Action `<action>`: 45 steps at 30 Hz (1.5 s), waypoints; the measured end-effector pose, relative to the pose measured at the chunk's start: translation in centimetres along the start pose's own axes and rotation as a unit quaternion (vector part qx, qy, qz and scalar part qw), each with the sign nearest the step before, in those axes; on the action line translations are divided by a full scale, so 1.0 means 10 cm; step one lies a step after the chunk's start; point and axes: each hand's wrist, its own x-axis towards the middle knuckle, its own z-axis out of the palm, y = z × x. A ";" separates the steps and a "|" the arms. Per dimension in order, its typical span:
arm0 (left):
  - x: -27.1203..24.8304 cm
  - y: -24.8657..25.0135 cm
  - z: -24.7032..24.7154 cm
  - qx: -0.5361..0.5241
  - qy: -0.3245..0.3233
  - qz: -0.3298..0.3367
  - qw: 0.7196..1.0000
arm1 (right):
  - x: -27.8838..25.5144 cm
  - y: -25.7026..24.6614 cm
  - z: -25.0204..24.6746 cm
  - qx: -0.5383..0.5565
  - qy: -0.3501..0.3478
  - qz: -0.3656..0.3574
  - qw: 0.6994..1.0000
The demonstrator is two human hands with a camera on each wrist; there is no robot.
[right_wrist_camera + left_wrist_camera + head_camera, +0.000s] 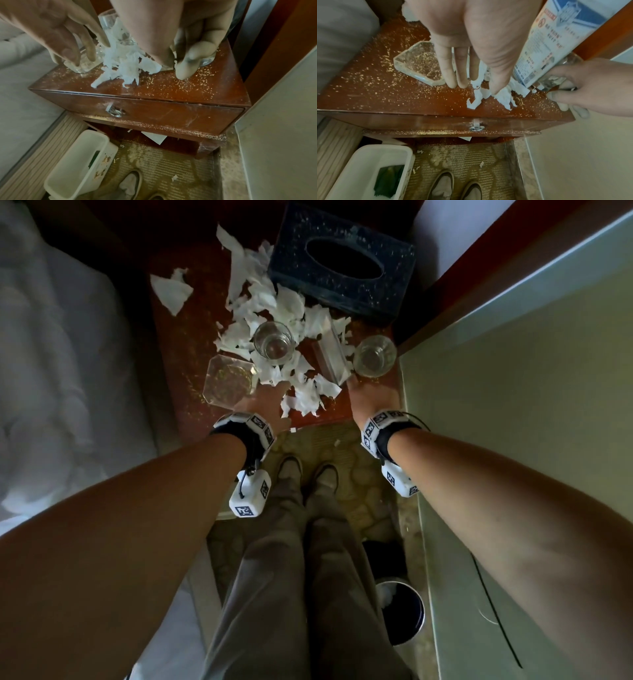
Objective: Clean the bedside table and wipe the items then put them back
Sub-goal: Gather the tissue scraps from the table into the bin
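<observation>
The reddish bedside table is strewn with yellow crumbs and torn white tissue scraps. On it stand two clear glasses, a glass ashtray, a printed acrylic sign stand and a dark tissue box. My left hand points straight-fingered down at the table, its tips on the scraps beside the ashtray. My right hand pinches the base of the sign stand, thumb down on the tabletop.
A bed borders the table's left and a pale panel its right. On the carpet below stand a white bin holding a green cloth and a round dark bin. The drawer has a ring handle.
</observation>
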 end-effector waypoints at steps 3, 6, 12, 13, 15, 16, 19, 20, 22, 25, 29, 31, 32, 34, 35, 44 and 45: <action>0.11 -0.04 0.06 0.025 0.001 0.015 1.000 | 0.14 -0.01 0.07 -0.021 0.002 -0.002 1.000; 0.17 -0.07 0.13 0.052 0.007 0.024 0.998 | 0.22 -0.03 0.12 -0.018 0.021 0.011 1.000; 0.20 -0.09 0.16 0.060 0.005 0.024 0.998 | 0.33 -0.06 0.16 -0.022 0.013 0.027 0.999; 0.20 -0.09 0.16 0.059 0.002 0.023 0.998 | 0.34 -0.07 0.17 -0.021 0.015 0.028 0.999; 0.21 -0.11 0.18 0.054 -0.005 0.017 0.998 | 0.36 -0.07 0.18 -0.015 0.021 0.028 0.999; 0.21 -0.11 0.18 0.051 -0.006 0.016 0.999 | 0.38 -0.07 0.19 -0.015 0.023 0.028 0.999; 0.20 -0.11 0.17 0.041 -0.003 0.012 0.999 | 0.39 -0.08 0.20 -0.015 0.026 0.025 0.999; 0.19 -0.11 0.17 0.039 -0.001 0.014 0.999 | 0.38 -0.08 0.21 -0.010 0.029 0.026 0.999; 0.16 -0.11 0.16 0.030 0.011 0.019 0.999 | 0.35 -0.07 0.24 0.008 0.042 0.036 0.998; 0.08 -0.09 0.16 0.006 0.039 0.013 0.999 | 0.24 -0.04 0.29 0.067 0.058 0.060 0.994; -0.02 -0.05 0.18 -0.022 0.089 -0.001 0.996 | 0.06 -0.03 0.37 0.159 0.058 0.075 0.983; -0.04 -0.06 0.21 -0.029 0.111 0.001 0.993 | 0.01 -0.05 0.44 0.219 0.070 0.079 0.970; -0.04 -0.07 0.22 -0.031 0.119 0.003 0.992 | 0.00 -0.07 0.47 0.248 0.081 0.077 0.962; -0.04 -0.08 0.23 -0.027 0.124 0.005 0.992 | 0.01 -0.11 0.53 0.286 0.106 0.068 0.950; -0.05 -0.08 0.23 -0.022 0.122 0.004 0.992 | 0.01 -0.13 0.55 0.294 0.115 0.061 0.947; 0.03 -0.11 0.30 0.009 0.093 0.025 0.995 | -0.05 -0.35 0.50 0.279 0.123 -0.005 0.953; 0.04 -0.12 0.31 0.003 0.087 0.022 0.996 | -0.05 -0.38 0.49 0.279 0.120 -0.007 0.953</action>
